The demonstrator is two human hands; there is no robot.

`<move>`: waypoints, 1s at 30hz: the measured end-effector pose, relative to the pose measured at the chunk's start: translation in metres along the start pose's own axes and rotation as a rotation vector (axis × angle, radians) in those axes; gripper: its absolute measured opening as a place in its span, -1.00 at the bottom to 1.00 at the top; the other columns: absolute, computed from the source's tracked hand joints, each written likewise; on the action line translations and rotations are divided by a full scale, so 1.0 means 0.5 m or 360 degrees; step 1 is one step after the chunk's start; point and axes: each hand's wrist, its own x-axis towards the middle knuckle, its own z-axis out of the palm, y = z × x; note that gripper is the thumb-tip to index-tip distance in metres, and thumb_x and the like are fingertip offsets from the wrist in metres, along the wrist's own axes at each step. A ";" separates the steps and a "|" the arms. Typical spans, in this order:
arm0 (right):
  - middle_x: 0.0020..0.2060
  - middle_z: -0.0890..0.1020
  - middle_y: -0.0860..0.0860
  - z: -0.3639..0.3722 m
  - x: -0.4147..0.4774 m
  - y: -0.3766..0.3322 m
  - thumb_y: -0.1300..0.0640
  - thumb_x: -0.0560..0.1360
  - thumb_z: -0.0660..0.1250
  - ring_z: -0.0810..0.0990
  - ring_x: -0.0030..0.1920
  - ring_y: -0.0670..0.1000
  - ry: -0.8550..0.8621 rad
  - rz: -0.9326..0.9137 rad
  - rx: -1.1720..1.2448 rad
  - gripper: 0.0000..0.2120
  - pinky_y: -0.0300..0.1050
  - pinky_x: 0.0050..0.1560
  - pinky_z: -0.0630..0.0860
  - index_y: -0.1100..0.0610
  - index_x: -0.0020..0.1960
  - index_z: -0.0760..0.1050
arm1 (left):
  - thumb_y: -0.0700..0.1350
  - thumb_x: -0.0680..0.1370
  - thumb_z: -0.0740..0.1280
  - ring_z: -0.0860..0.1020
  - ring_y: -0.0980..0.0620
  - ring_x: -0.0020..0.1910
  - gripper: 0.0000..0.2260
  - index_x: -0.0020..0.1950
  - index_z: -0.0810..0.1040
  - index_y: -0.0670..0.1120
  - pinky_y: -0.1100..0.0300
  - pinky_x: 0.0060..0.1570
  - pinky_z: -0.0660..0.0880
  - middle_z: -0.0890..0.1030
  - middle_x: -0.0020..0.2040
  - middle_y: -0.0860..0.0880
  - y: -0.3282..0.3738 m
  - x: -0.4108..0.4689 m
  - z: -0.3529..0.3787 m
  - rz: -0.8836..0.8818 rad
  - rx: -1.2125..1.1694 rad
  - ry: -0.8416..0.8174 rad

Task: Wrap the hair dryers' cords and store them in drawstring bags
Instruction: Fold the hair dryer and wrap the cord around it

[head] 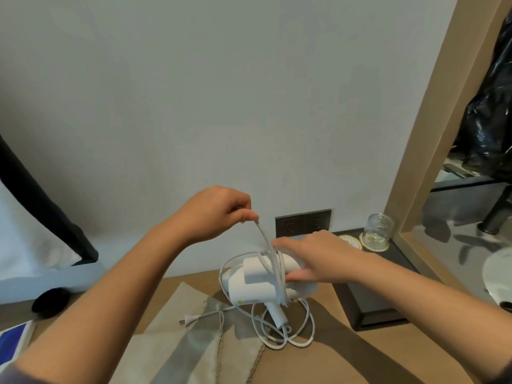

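The left hand (219, 209) is raised above and to the left of the hair dryer (249, 284). Its thumb and forefinger are closed in a pinch on the white cord (266, 239), and the other fingers are curled in. From that pinch the cord runs down, drawn straight, to the dryer's barrel, where several turns lie side by side round it.

The right hand (313, 259) comes in from the dryer's right and grips the barrel: fingers lie over the top, thumb against the near side, fingertips just beside the wound turns. So the hands are apart, one on the cord and one on the dryer, joined by the taut strand.

The dryer's handle points down toward the bench (318, 356); whether its end touches the surface cannot be told. Below the handle the slack cord lies in loose loops on the bench. The plug (191, 320) lies to the dryer's lower left, on a beige drawstring bag (194, 347) spread flat there.

Behind the dryer a dark socket plate (303, 223) sits on the wall. To the dryer's right is a black tray (374, 295), with an upturned glass (378, 230) on a coaster at its far end.
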 end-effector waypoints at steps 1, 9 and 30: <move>-0.11 0.65 -0.03 0.001 -0.002 0.001 -0.33 0.49 0.23 0.61 -0.16 0.05 0.0026 0.0012 0.0000 -0.34 -0.06 -0.20 0.46 -0.14 0.48 0.09 | 0.08 0.55 0.29 0.43 0.13 -0.36 -0.78 -0.18 0.57 -0.02 0.17 -0.33 0.34 0.51 -0.35 0.09 -0.003 0.005 0.001 -0.0005 -0.0040 -0.0001; -0.25 0.57 -0.02 -0.006 -0.036 -0.011 -0.32 0.51 0.22 0.50 -0.34 -0.02 0.0132 0.0024 0.0104 -0.03 -0.03 -0.22 0.52 -0.22 0.37 -0.61 | 0.03 0.51 0.38 0.30 0.12 -0.41 -0.77 -0.20 0.54 -0.12 0.23 -0.35 0.27 0.42 -0.39 0.05 -0.018 0.057 0.013 -0.0062 -0.0423 -0.0089; 0.00 0.66 -0.01 0.051 -0.015 -0.003 -0.29 0.49 0.28 0.60 -0.03 0.04 0.0264 0.0369 0.0406 -0.33 -0.09 -0.18 0.38 -0.21 0.53 0.14 | -0.03 0.54 0.36 0.54 0.19 0.02 -0.78 0.18 0.53 0.02 0.27 0.08 0.46 0.60 0.02 0.12 0.058 0.089 0.037 0.0377 -0.0294 0.0289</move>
